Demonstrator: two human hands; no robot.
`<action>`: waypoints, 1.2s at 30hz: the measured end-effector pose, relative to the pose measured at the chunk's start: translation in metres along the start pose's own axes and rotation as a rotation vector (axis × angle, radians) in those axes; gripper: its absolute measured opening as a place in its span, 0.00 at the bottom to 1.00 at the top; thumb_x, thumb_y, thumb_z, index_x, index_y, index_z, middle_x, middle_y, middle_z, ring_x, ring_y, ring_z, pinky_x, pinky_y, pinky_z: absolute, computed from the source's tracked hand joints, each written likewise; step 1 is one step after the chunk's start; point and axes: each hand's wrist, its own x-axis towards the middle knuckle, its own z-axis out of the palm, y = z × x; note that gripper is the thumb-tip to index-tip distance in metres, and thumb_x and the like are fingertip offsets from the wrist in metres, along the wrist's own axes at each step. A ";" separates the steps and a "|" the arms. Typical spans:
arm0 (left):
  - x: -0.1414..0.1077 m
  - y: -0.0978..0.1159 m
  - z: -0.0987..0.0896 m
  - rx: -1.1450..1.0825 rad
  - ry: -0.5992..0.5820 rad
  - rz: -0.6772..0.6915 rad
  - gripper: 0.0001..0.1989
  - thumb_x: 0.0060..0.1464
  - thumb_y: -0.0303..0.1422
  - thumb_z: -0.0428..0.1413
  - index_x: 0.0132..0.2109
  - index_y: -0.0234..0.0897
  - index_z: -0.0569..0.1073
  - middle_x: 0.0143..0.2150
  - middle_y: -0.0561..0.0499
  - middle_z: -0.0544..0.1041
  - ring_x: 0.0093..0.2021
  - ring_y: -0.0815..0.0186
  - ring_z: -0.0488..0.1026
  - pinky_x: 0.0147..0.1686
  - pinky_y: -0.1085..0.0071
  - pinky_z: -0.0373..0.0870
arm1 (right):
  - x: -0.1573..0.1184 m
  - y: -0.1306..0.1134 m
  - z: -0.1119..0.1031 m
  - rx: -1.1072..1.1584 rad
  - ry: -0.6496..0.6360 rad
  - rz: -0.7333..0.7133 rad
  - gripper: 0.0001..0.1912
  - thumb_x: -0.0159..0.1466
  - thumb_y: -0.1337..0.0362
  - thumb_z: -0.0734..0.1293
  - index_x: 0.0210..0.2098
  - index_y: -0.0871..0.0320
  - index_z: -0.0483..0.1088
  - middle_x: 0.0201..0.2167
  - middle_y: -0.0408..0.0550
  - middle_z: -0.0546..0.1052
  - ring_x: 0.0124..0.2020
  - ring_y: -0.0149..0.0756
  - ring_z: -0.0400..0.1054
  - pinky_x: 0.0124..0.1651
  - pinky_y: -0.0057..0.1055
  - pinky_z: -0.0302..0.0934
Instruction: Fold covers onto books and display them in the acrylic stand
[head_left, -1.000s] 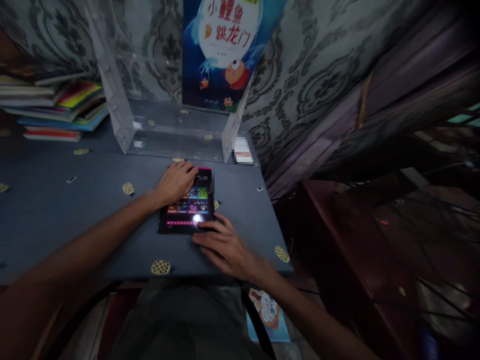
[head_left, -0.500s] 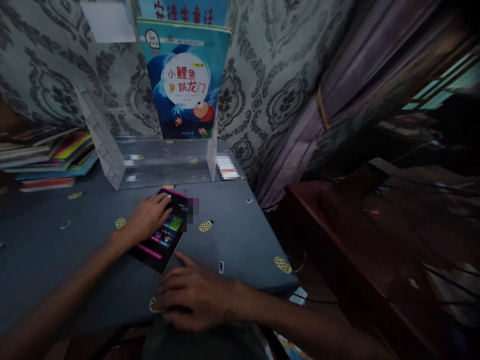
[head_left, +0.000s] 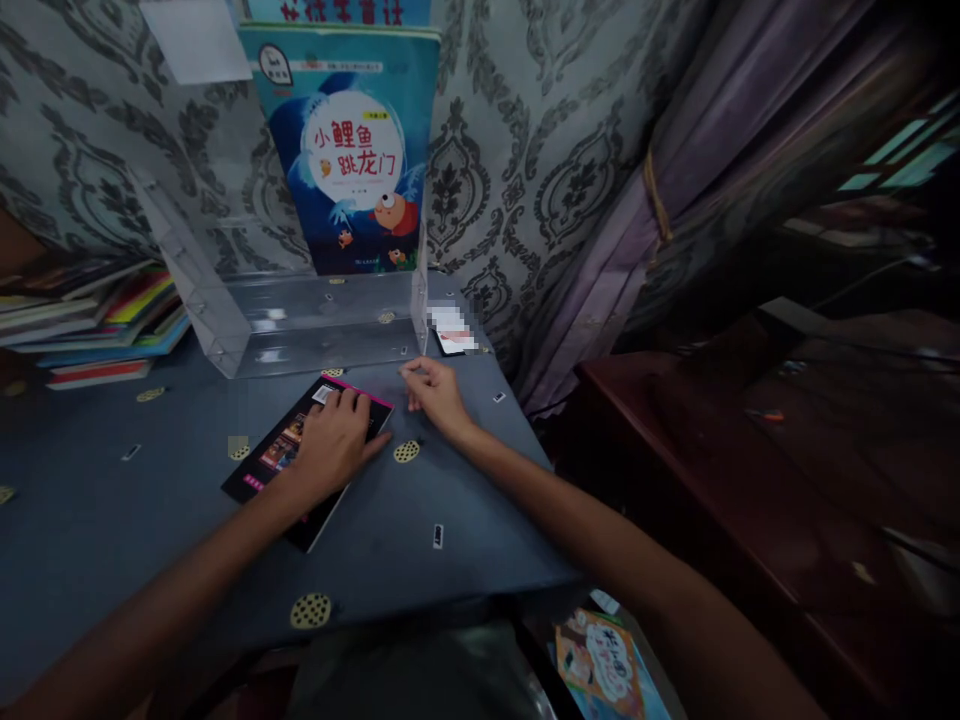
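A black book with a pink edge and a white barcode label [head_left: 324, 394] lies at a slant on the grey-blue tablecloth. My left hand [head_left: 335, 440] rests palm down on it, fingers laid over the cover and thumb out past its right edge. To the right of the book, just in front of a clear plastic book stand [head_left: 330, 345], is my right hand [head_left: 439, 397]. Its fingers are loosely bent and apart, with nothing visible in them. A blue picture book [head_left: 360, 160] with an orange fish stands upright in the stand, before another blue book.
Several books are stacked [head_left: 112, 315] at the left. A phone-like object [head_left: 454, 335], partly blurred, lies beside the stand. Across a gap on the right stands a dark red table [head_left: 645, 420]. Below the table's front edge is a colourful book [head_left: 600, 665].
My right hand has moved from the table's front edge up to near the stand. My left hand has shifted right across the book, uncovering its barcode label.
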 end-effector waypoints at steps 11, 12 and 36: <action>0.006 0.012 -0.004 0.061 -0.082 -0.057 0.16 0.69 0.39 0.47 0.49 0.32 0.74 0.48 0.38 0.79 0.52 0.49 0.76 0.37 0.62 0.75 | -0.002 0.013 -0.001 -0.217 -0.090 -0.201 0.19 0.64 0.73 0.60 0.53 0.57 0.67 0.29 0.38 0.77 0.29 0.31 0.69 0.39 0.29 0.61; 0.007 0.013 -0.003 0.063 -0.083 -0.057 0.17 0.69 0.39 0.47 0.49 0.32 0.74 0.48 0.38 0.79 0.52 0.49 0.76 0.36 0.62 0.75 | -0.004 0.013 -0.002 -0.251 -0.101 -0.216 0.19 0.64 0.73 0.60 0.54 0.57 0.67 0.31 0.39 0.78 0.30 0.31 0.68 0.39 0.29 0.60; 0.007 0.011 0.003 0.103 -0.026 -0.019 0.21 0.69 0.37 0.41 0.47 0.31 0.76 0.47 0.37 0.81 0.51 0.47 0.78 0.36 0.59 0.75 | -0.009 0.003 -0.012 -0.297 -0.102 -0.188 0.19 0.65 0.74 0.60 0.54 0.57 0.69 0.32 0.41 0.81 0.28 0.31 0.68 0.38 0.30 0.62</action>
